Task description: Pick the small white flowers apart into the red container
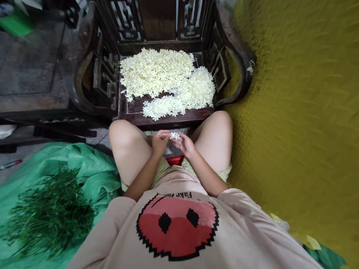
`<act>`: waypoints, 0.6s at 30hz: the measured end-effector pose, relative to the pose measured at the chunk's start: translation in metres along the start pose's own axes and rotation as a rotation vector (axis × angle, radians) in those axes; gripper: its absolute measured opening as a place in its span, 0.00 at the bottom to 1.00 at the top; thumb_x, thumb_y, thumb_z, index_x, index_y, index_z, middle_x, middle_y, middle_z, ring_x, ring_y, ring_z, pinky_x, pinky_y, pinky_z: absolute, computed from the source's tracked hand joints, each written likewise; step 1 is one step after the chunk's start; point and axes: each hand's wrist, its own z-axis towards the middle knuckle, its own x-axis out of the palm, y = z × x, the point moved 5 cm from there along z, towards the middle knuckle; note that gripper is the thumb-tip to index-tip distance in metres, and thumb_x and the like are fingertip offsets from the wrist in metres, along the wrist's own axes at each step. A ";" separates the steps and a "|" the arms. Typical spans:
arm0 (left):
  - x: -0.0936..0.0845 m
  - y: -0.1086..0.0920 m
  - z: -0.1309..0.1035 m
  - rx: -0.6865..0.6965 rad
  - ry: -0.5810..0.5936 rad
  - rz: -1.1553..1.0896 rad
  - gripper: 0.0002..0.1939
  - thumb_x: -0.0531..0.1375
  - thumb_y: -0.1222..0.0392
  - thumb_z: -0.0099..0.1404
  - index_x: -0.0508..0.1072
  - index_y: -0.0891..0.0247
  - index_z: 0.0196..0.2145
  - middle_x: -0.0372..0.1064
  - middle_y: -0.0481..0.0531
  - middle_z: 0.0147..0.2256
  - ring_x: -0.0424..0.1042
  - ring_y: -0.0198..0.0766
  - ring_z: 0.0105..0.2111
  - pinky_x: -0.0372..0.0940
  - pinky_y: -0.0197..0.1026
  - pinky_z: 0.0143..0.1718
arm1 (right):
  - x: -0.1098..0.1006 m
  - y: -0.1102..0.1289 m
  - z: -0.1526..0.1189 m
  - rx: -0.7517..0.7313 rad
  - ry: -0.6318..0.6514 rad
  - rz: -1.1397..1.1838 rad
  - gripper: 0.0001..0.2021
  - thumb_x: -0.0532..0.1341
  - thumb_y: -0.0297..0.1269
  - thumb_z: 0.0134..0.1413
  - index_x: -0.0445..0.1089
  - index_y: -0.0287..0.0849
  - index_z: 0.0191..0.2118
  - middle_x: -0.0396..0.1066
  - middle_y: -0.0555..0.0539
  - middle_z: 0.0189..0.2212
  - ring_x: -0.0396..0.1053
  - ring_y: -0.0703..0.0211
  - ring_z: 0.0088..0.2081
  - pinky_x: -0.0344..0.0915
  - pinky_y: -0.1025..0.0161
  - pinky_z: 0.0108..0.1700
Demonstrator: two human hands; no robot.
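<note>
A small bunch of white flowers is between my two hands, just above my lap. My left hand is closed, thumb and fingers pinched at the left side of the bunch. From the right, my right hand curls its fingers around and under the same flowers. Beyond my knees, a large heap of cream-white flowers covers much of a dark wooden chair seat. A second pile lies at the seat's right, and a smaller one sits near its front edge.
Carved armrests flank the seat. A yellow textured sheet rises on my right. At lower left, green stems lie on a green plastic sheet. A dark wooden table bears a green object. Something red shows beneath me.
</note>
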 end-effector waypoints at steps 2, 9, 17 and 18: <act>0.000 0.000 0.000 0.002 0.002 0.008 0.09 0.63 0.60 0.49 0.72 0.63 0.31 0.73 0.49 0.27 0.71 0.37 0.30 0.64 0.39 0.36 | 0.002 0.000 0.000 -0.028 0.030 -0.026 0.05 0.58 0.37 0.51 0.63 0.43 0.31 0.72 0.50 0.26 0.71 0.63 0.28 0.66 0.65 0.34; 0.005 0.009 0.000 -0.163 0.060 -0.153 0.14 0.66 0.58 0.42 0.73 0.64 0.29 0.73 0.49 0.26 0.71 0.35 0.28 0.64 0.40 0.36 | 0.001 -0.001 0.001 -0.137 0.030 -0.042 0.10 0.67 0.34 0.41 0.64 0.42 0.29 0.72 0.51 0.26 0.70 0.64 0.29 0.66 0.65 0.37; 0.011 0.017 0.000 -0.313 0.176 -0.325 0.24 0.71 0.52 0.35 0.73 0.66 0.31 0.73 0.51 0.27 0.70 0.34 0.27 0.64 0.40 0.35 | -0.004 0.002 0.001 -0.145 -0.019 -0.145 0.13 0.69 0.41 0.38 0.67 0.42 0.30 0.71 0.52 0.25 0.69 0.66 0.28 0.59 0.70 0.29; 0.012 0.018 0.000 -0.315 0.183 -0.330 0.25 0.71 0.52 0.35 0.72 0.66 0.31 0.73 0.52 0.28 0.70 0.34 0.27 0.64 0.39 0.35 | -0.004 0.002 0.001 -0.147 -0.021 -0.155 0.14 0.69 0.42 0.37 0.67 0.42 0.30 0.71 0.52 0.25 0.69 0.66 0.28 0.58 0.70 0.28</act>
